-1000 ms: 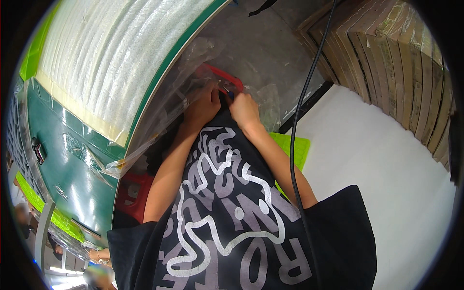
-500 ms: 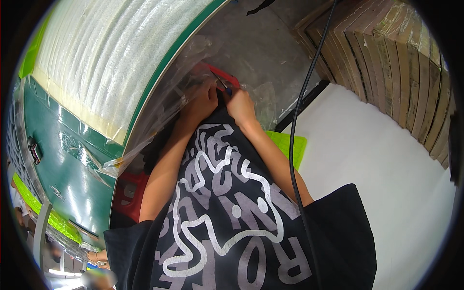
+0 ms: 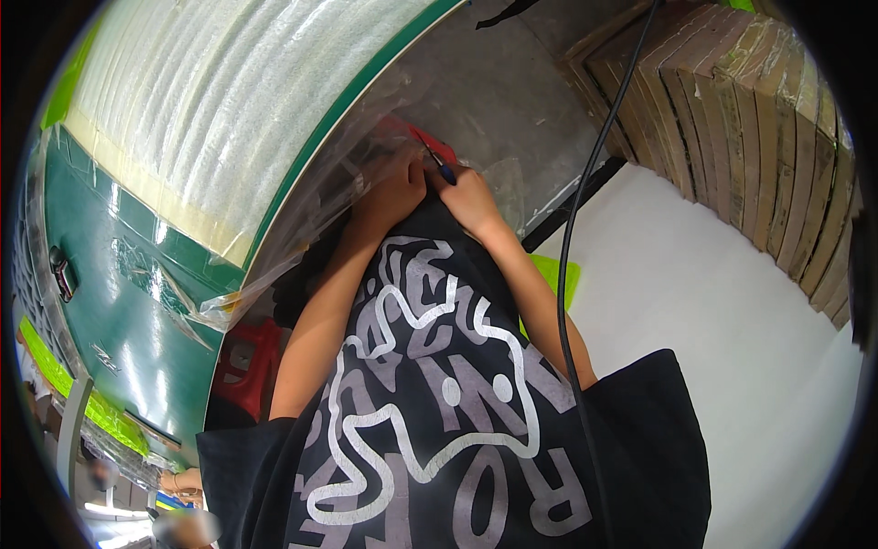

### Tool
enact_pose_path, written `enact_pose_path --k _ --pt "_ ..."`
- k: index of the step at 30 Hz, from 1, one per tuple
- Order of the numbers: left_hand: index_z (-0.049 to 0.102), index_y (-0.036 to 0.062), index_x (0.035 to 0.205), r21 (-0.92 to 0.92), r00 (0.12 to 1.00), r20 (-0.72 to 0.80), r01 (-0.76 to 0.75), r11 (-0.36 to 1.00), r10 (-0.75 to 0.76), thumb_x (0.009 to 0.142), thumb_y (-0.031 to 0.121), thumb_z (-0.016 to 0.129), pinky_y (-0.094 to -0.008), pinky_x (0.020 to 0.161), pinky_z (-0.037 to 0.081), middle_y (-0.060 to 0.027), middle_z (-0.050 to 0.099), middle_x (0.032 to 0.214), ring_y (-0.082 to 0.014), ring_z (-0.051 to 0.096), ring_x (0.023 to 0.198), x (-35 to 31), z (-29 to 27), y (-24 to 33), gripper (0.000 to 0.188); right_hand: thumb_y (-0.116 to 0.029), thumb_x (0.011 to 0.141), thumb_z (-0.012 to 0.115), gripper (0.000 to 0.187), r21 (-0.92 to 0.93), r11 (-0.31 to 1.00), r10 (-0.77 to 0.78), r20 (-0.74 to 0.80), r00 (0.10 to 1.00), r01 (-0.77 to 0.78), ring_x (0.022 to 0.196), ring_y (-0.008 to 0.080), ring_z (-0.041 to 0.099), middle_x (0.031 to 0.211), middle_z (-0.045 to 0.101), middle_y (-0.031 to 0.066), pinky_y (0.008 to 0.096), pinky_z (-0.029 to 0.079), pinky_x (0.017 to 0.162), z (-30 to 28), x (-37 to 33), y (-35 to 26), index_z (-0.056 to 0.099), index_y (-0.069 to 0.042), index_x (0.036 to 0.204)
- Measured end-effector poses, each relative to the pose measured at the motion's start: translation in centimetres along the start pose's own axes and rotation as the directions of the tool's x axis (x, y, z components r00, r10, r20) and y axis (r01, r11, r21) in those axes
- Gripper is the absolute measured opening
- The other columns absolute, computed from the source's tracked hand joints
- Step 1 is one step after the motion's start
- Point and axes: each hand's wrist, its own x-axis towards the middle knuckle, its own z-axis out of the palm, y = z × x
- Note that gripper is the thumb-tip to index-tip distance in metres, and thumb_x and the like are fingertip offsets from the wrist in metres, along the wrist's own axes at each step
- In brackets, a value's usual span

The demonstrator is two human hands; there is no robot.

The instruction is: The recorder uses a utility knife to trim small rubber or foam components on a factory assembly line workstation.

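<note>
White foam sheeting on green tabletop, left; row of brown boards, upper right.

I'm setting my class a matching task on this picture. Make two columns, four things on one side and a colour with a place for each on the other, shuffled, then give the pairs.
Things
1. Tool
2. Foam sheet
3. Boards
4. Cable

Colours and places
A. Brown, lined up in a row at the upper right
B. Black, crossing the view of the right forearm
C. Blue-handled, held in the right hand
D. White, lying on the green table

Pairs: 1-C, 2-D, 3-A, 4-B
</note>
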Motion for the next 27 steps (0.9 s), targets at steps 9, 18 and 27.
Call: enact_pose_path --k 9,18,27 --pt "0.058 0.0083 0.086 0.016 0.999 0.034 0.013 1.000 -0.013 0.079 0.016 0.048 -0.0464 0.064 0.045 -0.0174 0.060 0.076 -0.0377 0.057 0.071 0.3 -0.2 -0.2 0.014 -0.021 0.077 0.053 0.024 -0.084 0.988 0.125 -0.033 0.992 -0.128 0.085 0.0406 0.057 0.086 0.059 0.0256 0.0458 0.046 0.072 1.1 0.5 -0.9 0.062 -0.002 0.088" --pt "0.058 0.0099 0.088 0.044 1.000 0.020 0.015 0.999 -0.016 0.080 0.018 0.047 -0.0472 0.066 0.045 -0.0162 0.061 0.080 -0.0378 0.057 0.074 0.0 0.0 -0.6 0.016 -0.023 0.077 0.056 0.031 -0.054 0.996 0.064 -0.203 0.977 -0.076 0.072 0.0436 0.057 0.069 0.055 0.0295 0.0452 0.045 0.060 2.6 0.4 0.5 0.060 0.006 0.071" --pt "0.058 0.0094 0.092 -0.008 0.989 0.078 0.128 0.992 -0.127 0.083 0.021 0.045 -0.0443 0.074 0.043 -0.0160 0.060 0.090 -0.0367 0.056 0.086 -0.1 0.1 -0.4 0.019 -0.021 0.078 0.053 0.028 -0.101 0.989 0.096 -0.153 0.984 -0.112 0.076 0.0437 0.057 0.073 0.056 0.0295 0.0463 0.046 0.064 2.0 -0.5 0.1 0.061 0.006 0.074"
